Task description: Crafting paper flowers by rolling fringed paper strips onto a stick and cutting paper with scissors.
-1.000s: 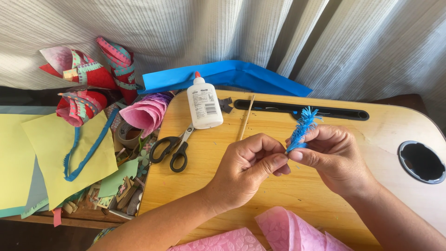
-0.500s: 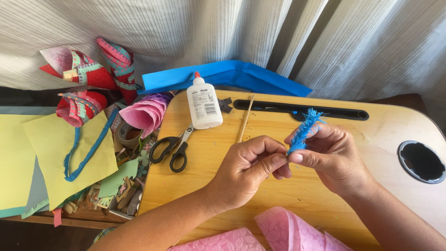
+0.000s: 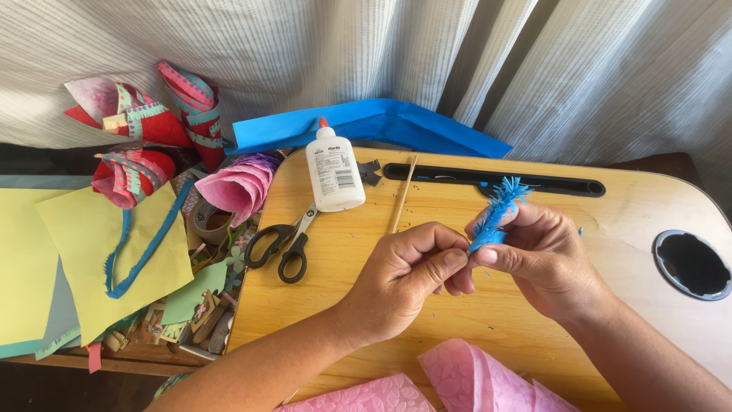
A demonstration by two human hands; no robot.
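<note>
Over a wooden lap table (image 3: 343, 275), both hands meet on a small roll of fringed blue paper (image 3: 496, 215). My right hand (image 3: 545, 259) holds the roll between thumb and fingers, fringe pointing up. My left hand (image 3: 408, 278) pinches the roll's lower end with thumb and forefinger. A thin wooden stick (image 3: 403, 194) lies on the table just beyond the hands. Black-handled scissors (image 3: 284, 244) and a white glue bottle (image 3: 333, 174) with an orange cap lie to the left of the stick.
Pink embossed paper (image 3: 457, 385) lies at the near edge. Blue folded paper (image 3: 381, 122) sits at the back. Yellow sheets (image 3: 84, 259), a blue fringed strip (image 3: 137, 255), paper cones (image 3: 240, 187) and scraps crowd the left. A dark cup hole (image 3: 692, 265) is at right.
The hands have hardly moved; the blue roll has been turned and shifted slightly between the fingertips.
</note>
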